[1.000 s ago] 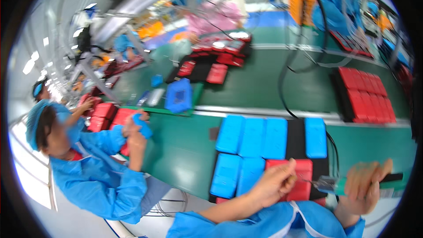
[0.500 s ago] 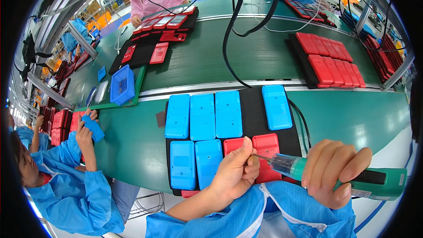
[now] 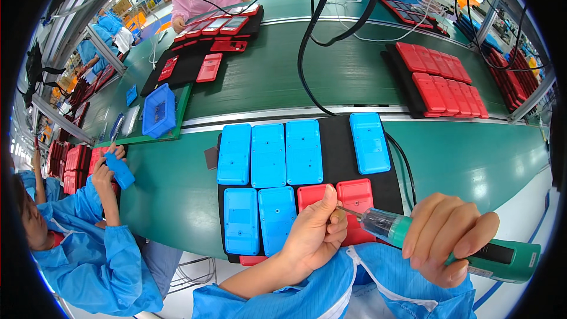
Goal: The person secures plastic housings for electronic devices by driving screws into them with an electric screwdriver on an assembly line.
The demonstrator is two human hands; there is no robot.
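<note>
A green electric screwdriver (image 3: 511, 263) with a clear nose lies nearly level in my right hand (image 3: 446, 233), whose fingers wrap round its body. Its thin bit points left to my left hand (image 3: 316, 224). There my thumb and fingers are pinched together at the bit's tip; anything small between them is hidden. Both hands are above the near edge of a black mat (image 3: 339, 162). Several blue plastic casings (image 3: 235, 153) lie in rows on it. Two red casings (image 3: 355, 192) are partly covered by my left hand and the screwdriver.
A co-worker (image 3: 94, 260) at the left holds a blue casing (image 3: 120, 171). Beyond them are a blue bin (image 3: 159, 112) and stacked red casings. More red casings (image 3: 434, 91) sit on a mat across the metal rail. Black cables (image 3: 304, 53) hang down over the bench.
The rear end of the screwdriver has dipped slightly, and my right hand has tilted with it. My left hand keeps its pinch at the bit tip. The whole view has shifted a little.
</note>
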